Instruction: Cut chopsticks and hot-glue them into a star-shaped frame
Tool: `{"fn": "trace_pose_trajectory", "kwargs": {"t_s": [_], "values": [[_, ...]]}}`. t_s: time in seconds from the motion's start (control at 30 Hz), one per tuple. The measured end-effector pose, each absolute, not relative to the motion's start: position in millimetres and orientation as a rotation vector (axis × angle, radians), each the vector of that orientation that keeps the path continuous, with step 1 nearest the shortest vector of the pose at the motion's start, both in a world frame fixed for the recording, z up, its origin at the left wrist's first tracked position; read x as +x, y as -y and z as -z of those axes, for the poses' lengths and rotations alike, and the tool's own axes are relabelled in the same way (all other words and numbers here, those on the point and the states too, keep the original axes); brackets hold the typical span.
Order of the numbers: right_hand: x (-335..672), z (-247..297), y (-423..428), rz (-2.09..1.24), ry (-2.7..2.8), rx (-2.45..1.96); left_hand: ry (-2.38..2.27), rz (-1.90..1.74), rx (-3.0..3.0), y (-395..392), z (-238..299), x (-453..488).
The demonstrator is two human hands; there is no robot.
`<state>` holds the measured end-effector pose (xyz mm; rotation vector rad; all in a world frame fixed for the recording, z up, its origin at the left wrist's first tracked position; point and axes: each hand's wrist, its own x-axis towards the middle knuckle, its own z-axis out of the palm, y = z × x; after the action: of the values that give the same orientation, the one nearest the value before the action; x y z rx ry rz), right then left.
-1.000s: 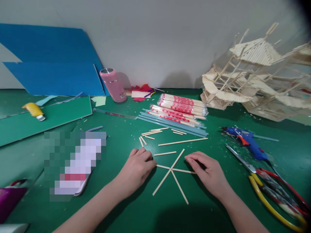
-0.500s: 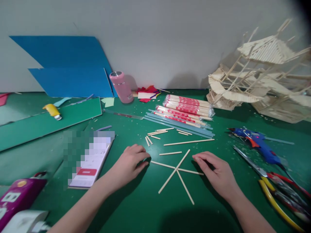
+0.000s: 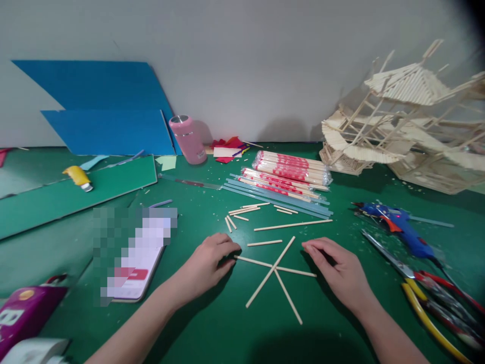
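Several thin wooden sticks lie on the green tabletop between my hands. Two long ones cross: a slanting stick (image 3: 261,285) over a nearly level stick (image 3: 299,271), with a shorter stick (image 3: 290,298) running down from the crossing. My left hand (image 3: 215,260) rests at the level stick's left end, thumb and forefinger apart on either side of it. To the right, my right hand (image 3: 337,265) hovers or rests near that stick's other end, its thumb and forefinger tips pressed together with nothing visible in them. A short loose stick (image 3: 264,243) lies just beyond the crossing.
Behind lie cut stick pieces (image 3: 244,209), translucent glue sticks (image 3: 276,196) and wrapped chopstick bundles (image 3: 291,167). At right are a blue glue gun (image 3: 401,227), pliers (image 3: 413,283) and a wooden stick model (image 3: 401,121). At left are a phone (image 3: 140,273), a yellow cutter (image 3: 78,177) and a pink bottle (image 3: 189,141).
My left hand has shifted slightly right, so its fingertips now flank the level stick's end. My right hand and the sticks stay nearly the same; the view has tilted a little.
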<state>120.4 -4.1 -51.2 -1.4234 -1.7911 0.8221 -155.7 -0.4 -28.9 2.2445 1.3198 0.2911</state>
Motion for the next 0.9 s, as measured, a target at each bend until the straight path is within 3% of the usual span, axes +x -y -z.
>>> {"fn": "trace_pose_trajectory", "kwargs": {"t_s": [0.9], "values": [[119.3,48.9,3.7,-0.793,1.807,-1.449,-1.28,-0.493,2.065,4.0,28.9,-158.2]]}}
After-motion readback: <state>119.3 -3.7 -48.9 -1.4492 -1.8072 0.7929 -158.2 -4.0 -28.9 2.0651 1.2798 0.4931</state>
